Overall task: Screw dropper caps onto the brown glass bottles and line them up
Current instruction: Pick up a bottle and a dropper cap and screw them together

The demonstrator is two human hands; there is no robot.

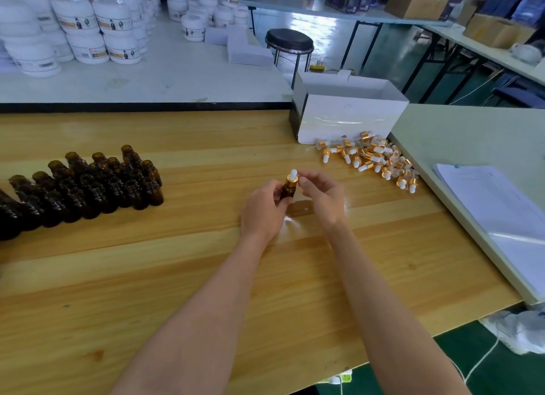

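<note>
While the left hand (262, 209) holds the small brown glass bottle (285, 194) in a closed grip over the pale wooden desk (177, 276), the right hand (320, 194) pinches its gold-collared white-bulbed dropper cap (292, 178); a tilted cap could cross-thread, or the smooth glass could slip free.

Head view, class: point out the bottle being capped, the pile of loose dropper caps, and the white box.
bottle being capped (286, 191), head view, brown glass body
pile of loose dropper caps (372, 158), head view, middle of heap
white box (348, 119), head view, front wall
</note>
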